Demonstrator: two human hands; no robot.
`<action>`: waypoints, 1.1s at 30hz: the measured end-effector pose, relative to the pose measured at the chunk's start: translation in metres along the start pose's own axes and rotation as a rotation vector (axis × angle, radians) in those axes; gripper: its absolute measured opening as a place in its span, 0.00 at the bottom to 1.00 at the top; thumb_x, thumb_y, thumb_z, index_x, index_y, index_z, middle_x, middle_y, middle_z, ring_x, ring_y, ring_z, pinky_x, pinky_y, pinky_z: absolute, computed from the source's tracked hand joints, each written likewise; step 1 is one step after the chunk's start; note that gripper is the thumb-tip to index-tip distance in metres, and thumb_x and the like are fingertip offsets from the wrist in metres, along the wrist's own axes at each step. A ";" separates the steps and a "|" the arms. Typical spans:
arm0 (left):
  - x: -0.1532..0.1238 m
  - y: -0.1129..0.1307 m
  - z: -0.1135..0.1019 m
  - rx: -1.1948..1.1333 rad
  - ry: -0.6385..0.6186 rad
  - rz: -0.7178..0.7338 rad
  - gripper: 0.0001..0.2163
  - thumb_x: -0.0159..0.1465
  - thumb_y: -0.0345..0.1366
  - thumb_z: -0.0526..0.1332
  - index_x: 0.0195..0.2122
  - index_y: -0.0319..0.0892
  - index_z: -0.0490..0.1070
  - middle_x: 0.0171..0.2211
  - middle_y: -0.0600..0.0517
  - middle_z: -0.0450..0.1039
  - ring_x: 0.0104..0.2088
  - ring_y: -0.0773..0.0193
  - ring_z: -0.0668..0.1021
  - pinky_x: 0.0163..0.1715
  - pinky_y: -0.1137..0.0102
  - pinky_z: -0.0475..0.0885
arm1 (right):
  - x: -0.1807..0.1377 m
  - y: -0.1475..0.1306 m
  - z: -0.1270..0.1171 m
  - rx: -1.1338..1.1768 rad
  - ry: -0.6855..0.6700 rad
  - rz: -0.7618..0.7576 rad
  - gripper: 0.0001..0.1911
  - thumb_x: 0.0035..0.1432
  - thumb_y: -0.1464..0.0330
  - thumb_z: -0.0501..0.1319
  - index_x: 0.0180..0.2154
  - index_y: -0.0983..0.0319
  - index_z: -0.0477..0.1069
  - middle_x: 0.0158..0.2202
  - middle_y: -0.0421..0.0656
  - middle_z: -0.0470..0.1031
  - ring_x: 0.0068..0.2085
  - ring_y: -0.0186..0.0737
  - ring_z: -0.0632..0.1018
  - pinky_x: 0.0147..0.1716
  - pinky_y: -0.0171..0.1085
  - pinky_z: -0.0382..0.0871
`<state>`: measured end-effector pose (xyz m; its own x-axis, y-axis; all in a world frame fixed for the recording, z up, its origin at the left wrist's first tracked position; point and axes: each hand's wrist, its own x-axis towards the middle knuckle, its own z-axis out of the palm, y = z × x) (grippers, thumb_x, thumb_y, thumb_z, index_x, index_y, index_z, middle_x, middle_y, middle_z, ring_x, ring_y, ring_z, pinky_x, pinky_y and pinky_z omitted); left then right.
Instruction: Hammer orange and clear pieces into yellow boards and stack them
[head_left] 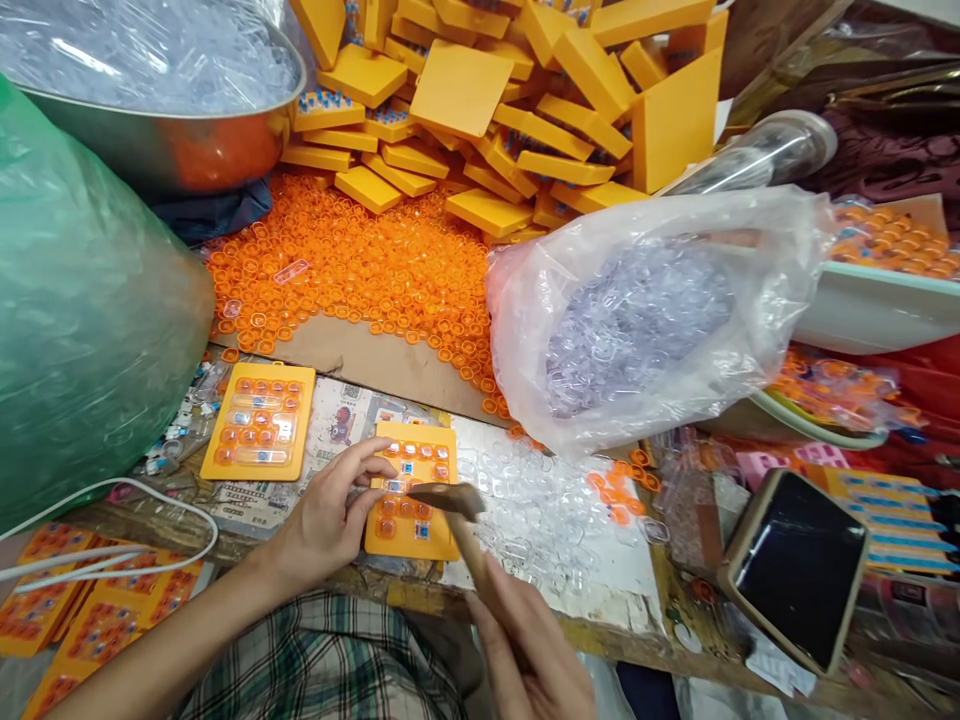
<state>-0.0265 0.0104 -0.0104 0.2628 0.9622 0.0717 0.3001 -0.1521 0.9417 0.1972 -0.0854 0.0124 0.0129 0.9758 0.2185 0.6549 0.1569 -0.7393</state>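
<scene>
My right hand (pixel 525 650) is closed around the wooden handle of a hammer (pixel 466 540). The dark hammer head (pixel 450 498) hovers over or touches a square yellow key panel (pixel 444 545); which of the two I cannot tell. Bent fingers and thumb of my left hand (pixel 330 510) grip the panel at its left side, beside a clear long key cap. Orange round caps fill some positions, while small blue-and-white switches show in others. To the left lies a second yellow panel (pixel 257 422), fitted with orange and clear caps.
Loose clear caps (pixel 525 510) lie on a white board to the right. Behind are an orange cap heap (pixel 375 265), stacked yellow panels (pixel 461 90), and a plastic bag (pixel 637 330) of clear caps. A green bag (pixel 90 300) bulges at left; a dark-screened device (pixel 796 570) sits at right.
</scene>
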 end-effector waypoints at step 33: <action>-0.016 0.012 0.021 -0.120 0.120 -0.339 0.31 0.62 0.44 0.63 0.65 0.43 0.56 0.67 0.41 0.53 0.68 0.50 0.54 0.67 0.50 0.46 | 0.057 0.001 0.036 -0.430 -0.035 -0.180 0.19 0.66 0.67 0.53 0.57 0.58 0.66 0.50 0.46 0.78 0.52 0.52 0.77 0.51 0.53 0.68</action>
<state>-0.0085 -0.0118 -0.0075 0.0552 0.9741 -0.2191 0.2405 0.2000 0.9498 0.1711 -0.0245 0.0014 -0.1500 0.9446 0.2920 0.8982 0.2536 -0.3591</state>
